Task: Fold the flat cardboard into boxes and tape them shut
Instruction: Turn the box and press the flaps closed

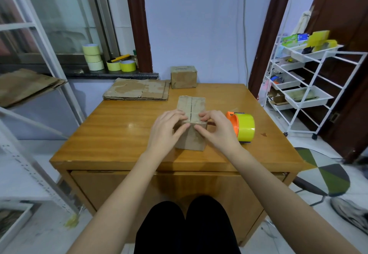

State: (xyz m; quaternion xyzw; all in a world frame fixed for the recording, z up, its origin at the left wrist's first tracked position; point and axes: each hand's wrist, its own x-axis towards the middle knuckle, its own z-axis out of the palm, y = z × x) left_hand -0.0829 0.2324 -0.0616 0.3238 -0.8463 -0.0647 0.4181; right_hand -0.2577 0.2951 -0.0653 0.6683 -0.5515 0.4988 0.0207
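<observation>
A small brown cardboard box (191, 104) stands in the middle of the wooden table (111, 134), its top flaps closed with a dark seam down the middle. My left hand (165, 128) and my right hand (217, 128) sit at the box's near top edge, fingers on the top and thumbs pressing its front face. A yellow tape roll in an orange dispenser (242, 127) lies on the table just right of my right hand. A stack of flat cardboard (137, 90) lies at the table's far left. A closed box (183, 77) stands at the far edge.
Several tape rolls (93, 57) and a yellow knife (120, 58) sit on the window sill at the back left. A white wire cart (302, 86) stands to the right. More flat cardboard (25, 84) lies on a white shelf at left.
</observation>
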